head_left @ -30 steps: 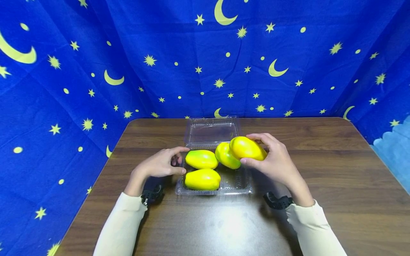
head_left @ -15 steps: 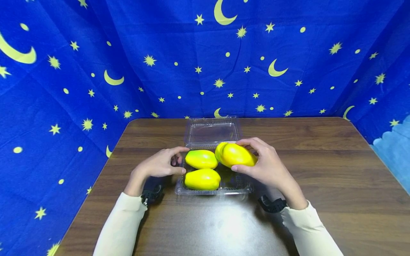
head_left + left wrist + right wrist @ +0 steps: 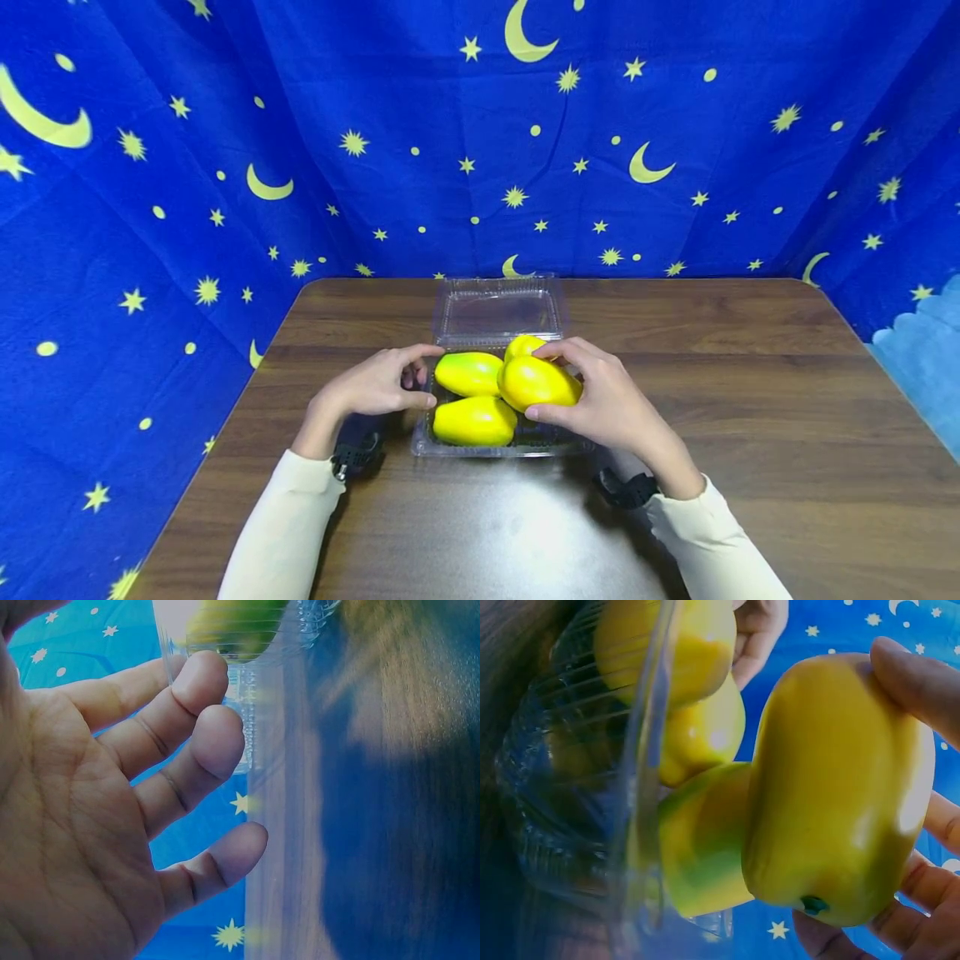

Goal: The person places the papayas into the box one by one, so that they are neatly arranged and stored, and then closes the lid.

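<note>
My right hand grips a yellow papaya by its right end, thumb at the near side and fingers at the far side. In the right wrist view this papaya is raised beside the rim of a clear plastic box, a small green stem spot on its end. Two papayas lie in the box's left half, a far one and a near one. Behind the held fruit, another papaya is partly hidden. My left hand rests at the box's left edge, fingers loosely spread.
The box's clear lid lies folded back behind it. Both stand on a brown wooden table. A blue cloth with moons and stars hangs behind and at the sides.
My right hand has carried its papaya left and toward me, from the box's right side to over its middle. The left hand has stayed at the left edge.
</note>
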Demonstrator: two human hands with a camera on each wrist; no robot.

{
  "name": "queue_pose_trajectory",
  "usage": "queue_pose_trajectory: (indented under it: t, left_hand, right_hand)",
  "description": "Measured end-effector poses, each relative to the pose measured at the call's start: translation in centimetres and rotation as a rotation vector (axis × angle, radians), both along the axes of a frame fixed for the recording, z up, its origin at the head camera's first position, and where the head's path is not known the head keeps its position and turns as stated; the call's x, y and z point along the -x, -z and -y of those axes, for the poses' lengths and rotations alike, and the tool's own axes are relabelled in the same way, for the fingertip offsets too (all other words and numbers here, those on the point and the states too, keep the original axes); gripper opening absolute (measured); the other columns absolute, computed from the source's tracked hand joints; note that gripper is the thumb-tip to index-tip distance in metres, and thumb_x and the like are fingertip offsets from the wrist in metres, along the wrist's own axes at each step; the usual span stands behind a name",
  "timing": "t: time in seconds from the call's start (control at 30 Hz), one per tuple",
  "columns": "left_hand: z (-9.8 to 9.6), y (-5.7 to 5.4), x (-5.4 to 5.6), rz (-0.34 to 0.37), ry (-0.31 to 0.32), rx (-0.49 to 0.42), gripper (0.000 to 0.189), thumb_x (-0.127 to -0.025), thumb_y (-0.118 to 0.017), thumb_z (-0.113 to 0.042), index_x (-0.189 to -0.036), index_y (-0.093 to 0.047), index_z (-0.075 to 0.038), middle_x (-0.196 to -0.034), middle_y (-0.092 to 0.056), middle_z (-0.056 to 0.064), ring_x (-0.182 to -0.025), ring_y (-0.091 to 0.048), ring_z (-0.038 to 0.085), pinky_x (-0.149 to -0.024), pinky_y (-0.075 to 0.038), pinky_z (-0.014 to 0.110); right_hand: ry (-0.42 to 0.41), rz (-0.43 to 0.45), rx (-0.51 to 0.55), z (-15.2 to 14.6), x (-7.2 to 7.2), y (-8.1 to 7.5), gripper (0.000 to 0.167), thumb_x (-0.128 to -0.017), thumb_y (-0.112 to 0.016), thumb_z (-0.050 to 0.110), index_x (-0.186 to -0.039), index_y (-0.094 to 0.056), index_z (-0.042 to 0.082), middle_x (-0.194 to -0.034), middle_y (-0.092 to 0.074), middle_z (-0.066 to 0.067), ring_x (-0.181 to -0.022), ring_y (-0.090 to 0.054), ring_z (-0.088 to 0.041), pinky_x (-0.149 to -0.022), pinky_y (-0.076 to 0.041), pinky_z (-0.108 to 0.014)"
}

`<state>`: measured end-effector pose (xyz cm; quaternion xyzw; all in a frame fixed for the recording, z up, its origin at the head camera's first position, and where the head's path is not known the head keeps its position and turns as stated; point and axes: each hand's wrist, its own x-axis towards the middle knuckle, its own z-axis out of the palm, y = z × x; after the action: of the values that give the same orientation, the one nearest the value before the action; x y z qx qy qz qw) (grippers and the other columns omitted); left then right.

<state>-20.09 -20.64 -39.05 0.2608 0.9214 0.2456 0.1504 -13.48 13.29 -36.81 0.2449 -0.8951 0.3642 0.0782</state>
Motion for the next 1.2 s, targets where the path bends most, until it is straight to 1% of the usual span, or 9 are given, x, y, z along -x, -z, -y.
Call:
queue_pose_trajectory:
  t: [0.17,0.33,0.47,0.63,0.9,1.07,1.2]
  left_hand:
    - [0.05,0.26,-0.22,0.018,0.001,0.005,0.076,-0.085,-0.076,-0.041,-0.150,-0.043,-0.021,-0.100,-0.064,-0.001,-0.084,-0.055,0.015,-0.077,-0.046,0.034]
    - [-0.04,0.29,-0.17,0.012,-0.005,0.003,0.075,-0.085,-0.076,-0.041,-0.150,-0.043,-0.021,-0.100,-0.064,-0.002,-0.085,-0.055,0.015,-0.078,-0.046,0.034]
    - [-0.06,0.24,-0.07,0.002,-0.001,0.002,0.075,-0.085,-0.076,-0.040,-0.150,-0.044,-0.021,-0.098,-0.063,-0.005,-0.085,-0.055,0.015,-0.078,-0.046,0.034]
    - [-0.03,0.24,0.06,-0.006,0.002,-0.007,0.075,-0.085,-0.077,-0.040,-0.149,-0.044,-0.021,-0.098,-0.064,-0.004,-0.086,-0.056,0.015,-0.078,-0.047,0.033]
    - [-0.06,0.03,0.15,0.003,-0.006,0.000,0.075,-0.085,-0.076,-0.041,-0.150,-0.043,-0.022,-0.101,-0.064,-0.002,-0.086,-0.056,0.016,-0.078,-0.047,0.034]
    - [-0.02,0.09,0.15,-0.005,-0.003,-0.005,0.075,-0.085,-0.077,-0.039,-0.150,-0.044,-0.021,-0.100,-0.064,-0.002,-0.086,-0.056,0.015,-0.078,-0.047,0.034]
    - [0.03,0.15,0.15,-0.010,-0.001,-0.014,0.075,-0.085,-0.077,-0.038,-0.149,-0.044,-0.021,-0.100,-0.064,-0.002,-0.086,-0.056,0.015,-0.078,-0.047,0.034]
  right_hand:
    - [-0.009,0.028,-0.030,0.34,-0.23,0.47,0.063,-0.073,-0.088,0.045,-0.125,-0.062,0.020,-0.121,-0.065,0.005,-0.097,-0.061,-0.013,-0.081,-0.056,-0.030]
    - [-0.025,0.030,-0.038,0.51,-0.19,0.64,0.062,-0.072,-0.090,0.042,-0.123,-0.062,0.020,-0.122,-0.065,0.004,-0.099,-0.062,-0.013,-0.082,-0.056,-0.031]
    - [-0.044,0.016,-0.036,0.63,-0.08,0.79,0.063,-0.070,-0.092,0.039,-0.121,-0.063,0.018,-0.121,-0.066,0.002,-0.098,-0.063,-0.013,-0.083,-0.057,-0.032]
    - [-0.059,-0.011,-0.046,0.71,0.08,0.95,0.063,-0.068,-0.093,0.036,-0.120,-0.064,0.016,-0.120,-0.067,-0.001,-0.100,-0.064,-0.014,-0.085,-0.056,-0.035]
    - [-0.075,-0.004,-0.060,0.50,0.24,1.00,0.063,-0.066,-0.095,0.033,-0.117,-0.062,0.016,-0.113,-0.066,0.001,-0.098,-0.063,-0.013,-0.086,-0.056,-0.036]
    - [-0.080,0.007,-0.079,0.41,0.29,0.96,0.062,-0.063,-0.096,0.032,-0.113,-0.062,0.017,-0.106,-0.065,0.004,-0.095,-0.062,-0.012,-0.085,-0.055,-0.035]
    - [-0.071,0.020,-0.089,0.33,0.24,0.95,0.061,-0.063,-0.096,0.033,-0.112,-0.062,0.018,-0.108,-0.064,0.003,-0.097,-0.061,-0.012,-0.085,-0.054,-0.035]
